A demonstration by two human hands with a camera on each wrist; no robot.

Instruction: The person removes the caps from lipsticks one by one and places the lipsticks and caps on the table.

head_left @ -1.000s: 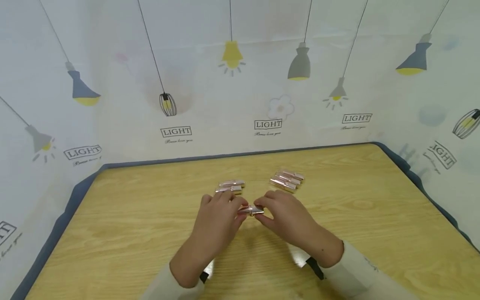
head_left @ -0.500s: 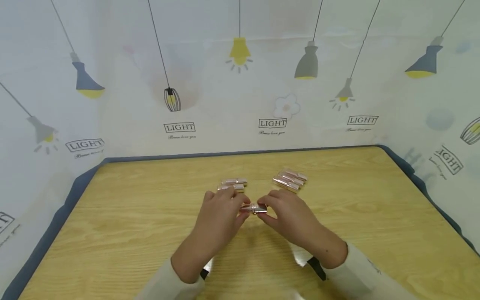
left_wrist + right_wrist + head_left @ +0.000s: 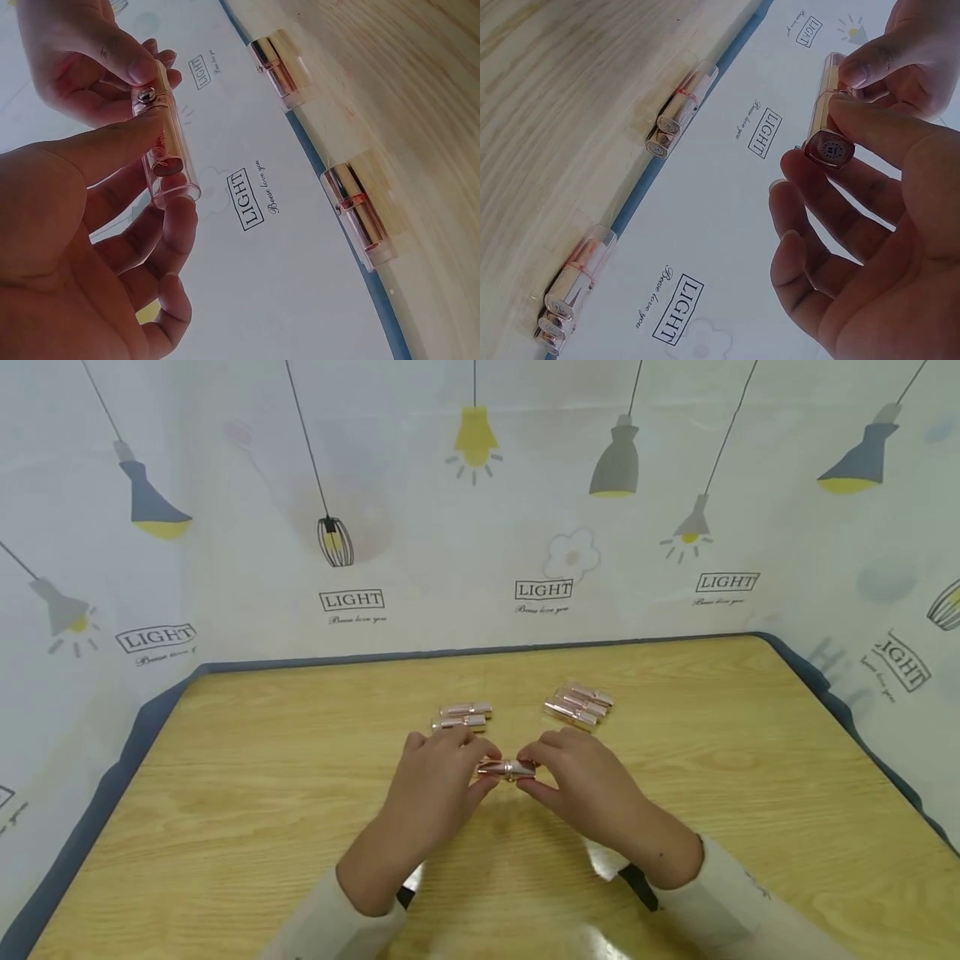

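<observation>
A lipstick [image 3: 507, 768] with a rose-gold base and a clear cap is held level between both hands, above the table. My left hand [image 3: 438, 781] pinches the clear cap end between thumb and fingers. At the other end, my right hand [image 3: 585, 781] pinches the gold base. In the left wrist view the clear cap of the lipstick [image 3: 171, 184] encloses the gold tube, and a small round stud shows at the joint. The right wrist view shows a round label on the base end of the lipstick [image 3: 831, 150]. Cap and base are together.
Beyond my left hand, two similar lipsticks [image 3: 465, 709] lie side by side on the wooden table [image 3: 262, 793]. Three more lipsticks [image 3: 573, 708] lie slanted in a row further right. A wall sheet [image 3: 435, 543] printed with lamps stands behind the table's far edge.
Both hands keep their pinch on the lipstick, and the cap and base look closer together than before. The head view has shifted slightly.
</observation>
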